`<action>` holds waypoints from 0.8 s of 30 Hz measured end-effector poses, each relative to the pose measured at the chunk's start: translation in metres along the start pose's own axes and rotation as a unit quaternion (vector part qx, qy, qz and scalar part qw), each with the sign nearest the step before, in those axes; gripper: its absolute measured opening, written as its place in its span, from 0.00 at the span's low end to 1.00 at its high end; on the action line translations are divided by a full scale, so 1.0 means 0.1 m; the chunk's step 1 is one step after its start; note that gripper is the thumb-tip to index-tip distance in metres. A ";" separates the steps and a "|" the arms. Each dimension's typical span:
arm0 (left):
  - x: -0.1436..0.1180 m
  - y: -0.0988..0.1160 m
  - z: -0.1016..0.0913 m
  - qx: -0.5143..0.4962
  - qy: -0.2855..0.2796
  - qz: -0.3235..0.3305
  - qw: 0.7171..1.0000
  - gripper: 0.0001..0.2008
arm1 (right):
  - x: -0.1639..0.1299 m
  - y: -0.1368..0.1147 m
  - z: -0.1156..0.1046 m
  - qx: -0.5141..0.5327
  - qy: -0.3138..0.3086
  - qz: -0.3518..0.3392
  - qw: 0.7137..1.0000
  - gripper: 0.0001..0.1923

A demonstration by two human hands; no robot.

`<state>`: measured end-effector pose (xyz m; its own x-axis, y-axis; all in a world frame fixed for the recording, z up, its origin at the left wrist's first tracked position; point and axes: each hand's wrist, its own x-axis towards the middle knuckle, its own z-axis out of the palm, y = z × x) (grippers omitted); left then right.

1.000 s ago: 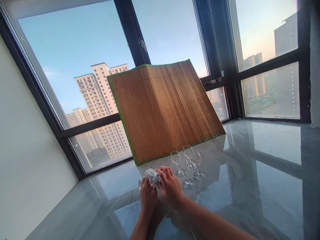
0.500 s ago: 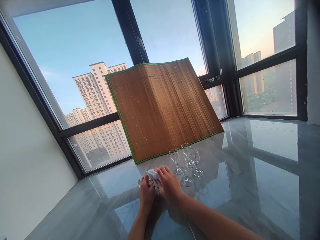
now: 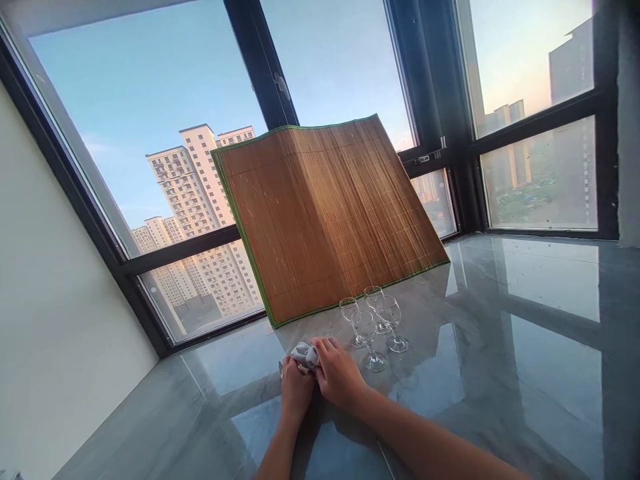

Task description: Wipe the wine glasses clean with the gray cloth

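Note:
My left hand [image 3: 297,388] is closed around a wine glass [image 3: 281,369], of which only a thin clear edge shows past the fingers. Pressed against that glass is a crumpled pale grey cloth [image 3: 304,355], gripped by my right hand [image 3: 341,375]. Both hands meet close together above the glossy surface, and they hide most of the held glass. Just beyond my right hand, several clear stemmed glasses stand upright in a tight group, with one near glass [image 3: 370,340] closest to it and another glass [image 3: 393,323] to its right.
Behind the glasses a brown bamboo mat [image 3: 330,213] with green edging leans against the dark window frame [image 3: 260,60]. The grey marbled surface [image 3: 450,420] reflects the windows. A white wall [image 3: 60,320] borders the left side.
The cloth has shifted and bunched differently between my hands, covering more of the held glass. Both hands stay in nearly the same place, and the standing glasses have not moved.

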<state>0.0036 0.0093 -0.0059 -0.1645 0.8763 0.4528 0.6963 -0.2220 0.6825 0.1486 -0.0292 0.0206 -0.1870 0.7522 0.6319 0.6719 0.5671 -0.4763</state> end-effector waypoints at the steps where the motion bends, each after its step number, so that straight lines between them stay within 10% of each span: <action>1: 0.00 0.00 0.00 0.001 -0.001 0.001 1.000 0.08 | 0.00 0.01 0.01 0.002 0.003 0.000 1.000 0.27; 24: 0.03 -0.10 0.09 -0.062 -0.023 0.059 0.996 0.21 | 0.06 0.14 0.04 0.051 0.199 0.068 0.976 0.29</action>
<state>0.0024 0.0177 -0.0160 -0.0521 0.8589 0.5096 0.6165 -0.3737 0.6930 0.1542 -0.0161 0.0153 0.2053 0.6448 0.7362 0.5924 0.5169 -0.6179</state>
